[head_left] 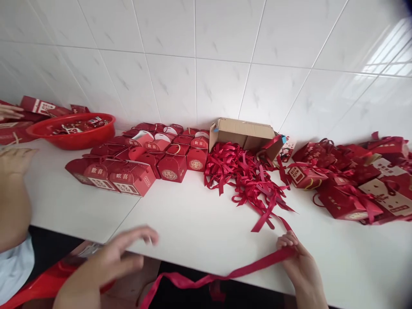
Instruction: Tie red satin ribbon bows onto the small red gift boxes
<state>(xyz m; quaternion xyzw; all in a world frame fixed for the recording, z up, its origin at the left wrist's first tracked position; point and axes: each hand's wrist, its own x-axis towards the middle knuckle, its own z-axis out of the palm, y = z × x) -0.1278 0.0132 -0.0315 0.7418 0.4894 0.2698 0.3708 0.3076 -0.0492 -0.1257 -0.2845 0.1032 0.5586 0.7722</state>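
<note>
My right hand (pixel 298 259) is closed on one end of a long red ribbon (pixel 225 274) at the near edge of the white table (pixel 193 214). The ribbon runs left and droops below the table edge. My left hand (pixel 116 257) hovers open at the table's near edge with its fingers spread, slightly blurred and holding nothing. A pile of loose red ribbons (pixel 247 176) lies just beyond my right hand.
Red gift boxes (pixel 141 161) stand in rows at centre left, and ribbon-tied boxes (pixel 354 180) lie at right. An open cardboard box (pixel 246 135) sits by the tiled wall. A red basin (pixel 72 128) is far left. Another person's arm (pixel 13 189) rests at left.
</note>
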